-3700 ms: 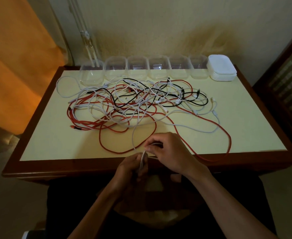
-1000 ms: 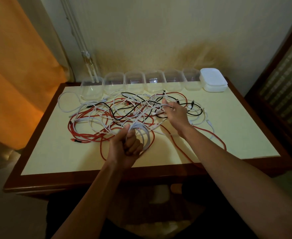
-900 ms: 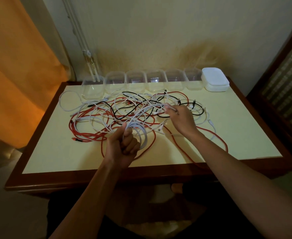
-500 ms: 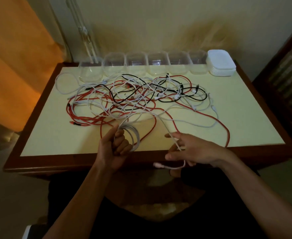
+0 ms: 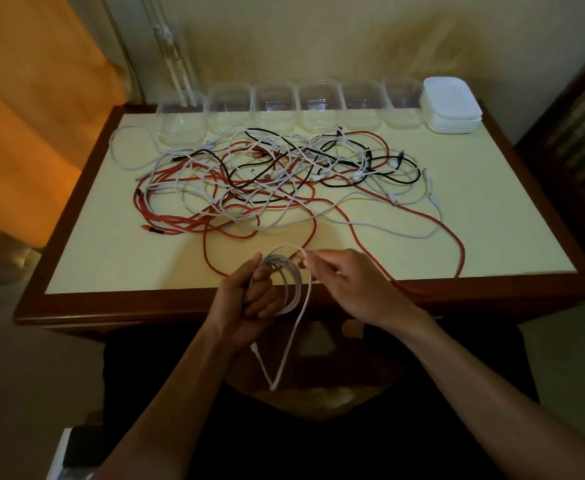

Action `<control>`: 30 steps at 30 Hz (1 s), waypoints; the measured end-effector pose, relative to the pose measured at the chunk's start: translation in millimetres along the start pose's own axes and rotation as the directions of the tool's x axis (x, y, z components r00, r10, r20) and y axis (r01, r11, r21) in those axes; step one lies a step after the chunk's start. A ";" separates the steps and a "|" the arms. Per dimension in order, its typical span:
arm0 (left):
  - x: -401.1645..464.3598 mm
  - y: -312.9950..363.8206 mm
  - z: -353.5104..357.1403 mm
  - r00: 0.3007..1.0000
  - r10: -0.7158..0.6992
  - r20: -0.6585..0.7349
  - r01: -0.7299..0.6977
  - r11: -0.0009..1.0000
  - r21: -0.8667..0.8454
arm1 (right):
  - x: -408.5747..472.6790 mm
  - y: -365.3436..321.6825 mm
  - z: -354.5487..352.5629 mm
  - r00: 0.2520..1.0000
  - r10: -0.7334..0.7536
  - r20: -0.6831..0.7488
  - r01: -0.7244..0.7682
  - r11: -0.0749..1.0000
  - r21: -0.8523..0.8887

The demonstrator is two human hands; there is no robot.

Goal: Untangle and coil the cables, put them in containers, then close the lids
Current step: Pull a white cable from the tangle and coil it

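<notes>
Left hand [image 5: 249, 299]: fingers curled round a white cable coil [image 5: 286, 282] of several loops, held over the near edge of the table [image 5: 111, 237]. Right hand [image 5: 339, 282]: thumb and fingertips pinching the top strand of the same coil, just right of the left hand. A loose tail of this cable [image 5: 284, 351] hangs from the coil in a narrow V below the table edge, its plug end near the left wrist.

Cable tangle [image 5: 277, 181]: red, white and black cables intermixed, spread across the middle of the table, apart from the hands; 1 red loop runs to the near edge beside the right hand.

Containers [image 5: 318, 105]: 6 clear, open, in a row along the far edge. Lids [image 5: 452, 105]: white, 1 stack, at the right end of that row.

Surroundings: orange curtain [image 5: 35, 116] at left.
</notes>
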State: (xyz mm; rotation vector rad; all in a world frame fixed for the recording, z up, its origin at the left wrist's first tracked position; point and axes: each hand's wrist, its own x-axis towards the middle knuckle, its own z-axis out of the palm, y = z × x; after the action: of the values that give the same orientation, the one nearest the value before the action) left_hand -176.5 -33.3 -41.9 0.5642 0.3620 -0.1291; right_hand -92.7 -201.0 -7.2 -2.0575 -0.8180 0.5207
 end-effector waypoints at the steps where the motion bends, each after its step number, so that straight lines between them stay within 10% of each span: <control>1: 0.3 -1.3 0.1 1.000 0.008 0.004 -0.007 1.000 -0.014 | -0.7 3.7 9.0 1.000 -0.001 -0.023 0.001 1.000 0.003; 13: 0.1 -10.6 -8.4 0.978 -0.074 0.196 0.085 0.995 -0.048 | -6.1 13.0 36.2 0.989 0.128 -0.069 -0.098 0.937 0.335; 21: 0.5 -1.9 1.7 0.999 -0.019 0.029 0.007 0.929 0.370 | 4.3 13.5 29.3 0.954 0.298 -0.028 -0.235 0.805 0.544; 30: -2.4 1.0 12.9 0.999 -0.031 -0.014 0.034 0.834 0.550 | 10.7 17.7 36.9 0.944 0.311 -0.108 -0.250 0.890 0.382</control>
State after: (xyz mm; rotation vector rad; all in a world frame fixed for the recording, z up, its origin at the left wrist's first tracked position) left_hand -174.6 -39.4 -30.4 1.1337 0.3379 -0.2702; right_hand -101.6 -180.6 -43.3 -1.8464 -0.2924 0.5998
